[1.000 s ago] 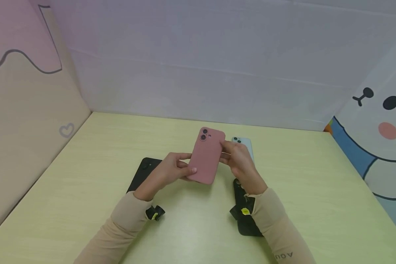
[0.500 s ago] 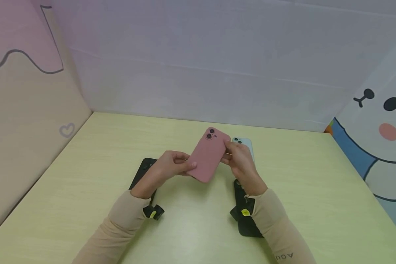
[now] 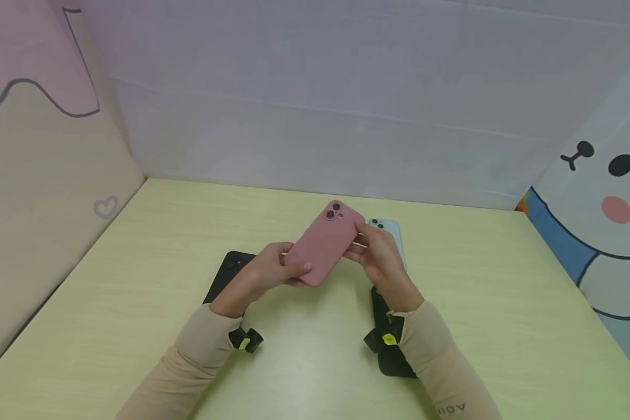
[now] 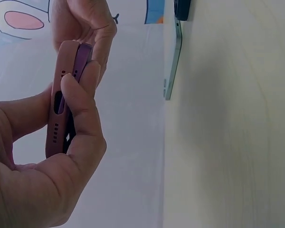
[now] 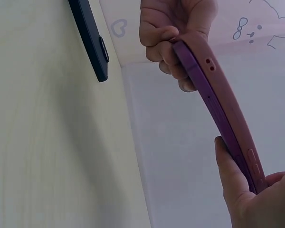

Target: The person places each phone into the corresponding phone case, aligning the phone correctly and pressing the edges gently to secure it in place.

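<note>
A pink phone case [image 3: 322, 248] is held above the table between both hands, its back up and tilted to the right in the head view. Inside it is a purple phone [image 5: 213, 109], whose edge stands out of the case along one side in the right wrist view. My left hand [image 3: 268, 268] grips the lower end, thumb on the case's back. With thumb and fingers, my right hand [image 3: 380, 254] pinches the upper right edge. From the left wrist, the phone [image 4: 83, 59] sits askew, one corner outside the case.
A black phone [image 3: 231, 269] lies beneath the left forearm. Another black phone [image 3: 391, 359] is partly hidden by the right wrist, and a pale blue phone [image 3: 392, 230] lies behind the right hand. Printed panels [image 3: 346, 128] wall the table at the back and sides.
The pink case has tilted further to the right, its lower end swinging left with my left hand. My right hand keeps its pinch and shifts only slightly.
</note>
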Available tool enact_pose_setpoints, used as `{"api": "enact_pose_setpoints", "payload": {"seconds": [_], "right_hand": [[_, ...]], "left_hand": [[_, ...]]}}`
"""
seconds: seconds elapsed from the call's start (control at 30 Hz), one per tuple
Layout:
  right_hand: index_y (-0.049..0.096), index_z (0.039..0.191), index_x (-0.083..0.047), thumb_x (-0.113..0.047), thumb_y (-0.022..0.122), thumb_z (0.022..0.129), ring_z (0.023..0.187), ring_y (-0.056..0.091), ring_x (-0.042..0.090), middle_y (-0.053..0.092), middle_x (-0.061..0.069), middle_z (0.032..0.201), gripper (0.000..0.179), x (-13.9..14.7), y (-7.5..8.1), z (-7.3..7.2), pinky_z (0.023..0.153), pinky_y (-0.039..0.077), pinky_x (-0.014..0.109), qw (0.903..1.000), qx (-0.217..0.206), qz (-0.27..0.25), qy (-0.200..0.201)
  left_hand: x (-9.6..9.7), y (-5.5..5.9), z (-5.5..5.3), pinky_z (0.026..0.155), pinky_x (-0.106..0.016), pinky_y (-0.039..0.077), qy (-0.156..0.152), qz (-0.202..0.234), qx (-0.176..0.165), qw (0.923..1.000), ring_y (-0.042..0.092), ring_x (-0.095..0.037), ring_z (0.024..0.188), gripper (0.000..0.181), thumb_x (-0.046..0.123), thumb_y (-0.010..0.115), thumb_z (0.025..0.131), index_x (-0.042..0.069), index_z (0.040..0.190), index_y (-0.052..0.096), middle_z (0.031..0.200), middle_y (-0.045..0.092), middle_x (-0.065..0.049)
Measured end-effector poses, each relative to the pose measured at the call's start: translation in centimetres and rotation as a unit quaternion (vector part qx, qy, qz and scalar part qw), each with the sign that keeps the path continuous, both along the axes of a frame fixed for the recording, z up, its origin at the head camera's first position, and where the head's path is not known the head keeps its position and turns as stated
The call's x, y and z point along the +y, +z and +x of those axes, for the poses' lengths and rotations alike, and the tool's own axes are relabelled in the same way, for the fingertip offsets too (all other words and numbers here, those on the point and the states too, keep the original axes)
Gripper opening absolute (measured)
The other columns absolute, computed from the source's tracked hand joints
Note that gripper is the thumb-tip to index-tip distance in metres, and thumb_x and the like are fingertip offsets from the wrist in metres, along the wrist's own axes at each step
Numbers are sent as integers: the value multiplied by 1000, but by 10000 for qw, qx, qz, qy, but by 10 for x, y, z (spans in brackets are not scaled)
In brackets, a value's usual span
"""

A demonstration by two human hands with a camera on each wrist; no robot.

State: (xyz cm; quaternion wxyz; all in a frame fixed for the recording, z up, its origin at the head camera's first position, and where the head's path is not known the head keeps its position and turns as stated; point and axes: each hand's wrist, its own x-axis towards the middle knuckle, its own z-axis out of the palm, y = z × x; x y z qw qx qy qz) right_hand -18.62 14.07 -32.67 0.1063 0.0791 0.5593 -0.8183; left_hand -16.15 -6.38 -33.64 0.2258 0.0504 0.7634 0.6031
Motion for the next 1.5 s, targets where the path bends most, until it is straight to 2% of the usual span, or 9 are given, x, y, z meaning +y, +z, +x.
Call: {"api": "enact_pose_setpoints", "payload": {"seconds": [0.2,0.33,0.53,0.63,0.73,0.87,0.97,1.27,1.5], "right_hand": [[49,122,-1,-28,43,97,73,68,18,63,7,87,37,2,2,-2,73,54,35,9988,-121,441,177],[51,121,0,-29,47,96,72,68,17,63,7,86,39,5,3,-3,73,54,35,9975,-134,674,168],[45,126,6,-19,44,97,71,69,16,67,5,79,39,6,3,-1,73,54,33,10000,17,84,2],[43,128,7,-17,41,98,75,69,17,68,5,80,39,4,4,1,75,54,34,9998,82,-92,-128],[43,128,7,-16,39,98,78,69,17,68,6,81,38,2,4,3,78,53,36,9994,128,-168,-280],[42,129,8,-14,38,99,80,69,18,68,7,81,37,1,4,4,78,53,36,9987,192,-297,-369],[43,129,7,-14,38,99,80,69,19,68,8,81,37,0,4,5,77,53,36,9985,241,-362,-330],[42,130,7,-14,36,99,86,68,20,69,9,88,38,0,6,7,80,51,37,9986,377,-351,-79],[40,130,9,-12,35,99,87,67,22,67,11,91,38,-2,7,10,81,51,37,9980,435,-455,-52]], "left_hand": [[-4,-1,-2,69,-26,52,69,-289,232,9993,60,-13,71,39,10,61,87,-4,121,47,95,63,-16],[-7,1,-4,68,-24,50,150,-237,265,9993,58,-12,71,44,12,60,88,-3,126,44,96,63,-16],[-9,2,-6,80,-28,47,629,83,118,9979,59,-12,82,53,16,61,88,2,133,38,105,64,-17],[-9,2,-7,86,-31,46,830,442,7,9956,60,-12,88,52,14,59,89,0,134,36,111,63,-18],[-9,1,-7,85,-29,49,669,695,-48,9953,62,-11,88,47,15,53,93,-5,132,36,109,63,-18],[-9,2,-5,77,-24,52,338,880,-51,9955,65,-13,83,41,17,48,95,-6,128,37,96,66,-13],[-9,3,-4,76,-24,53,350,957,-26,9948,66,-13,79,40,16,49,95,-5,126,38,87,69,-9],[-5,5,-3,74,-27,53,843,505,70,9951,64,-10,69,39,15,53,92,-4,124,39,83,70,-11],[-5,2,-3,70,-24,52,883,316,236,9953,63,-11,67,36,13,52,93,-4,123,40,82,69,-12]]}}
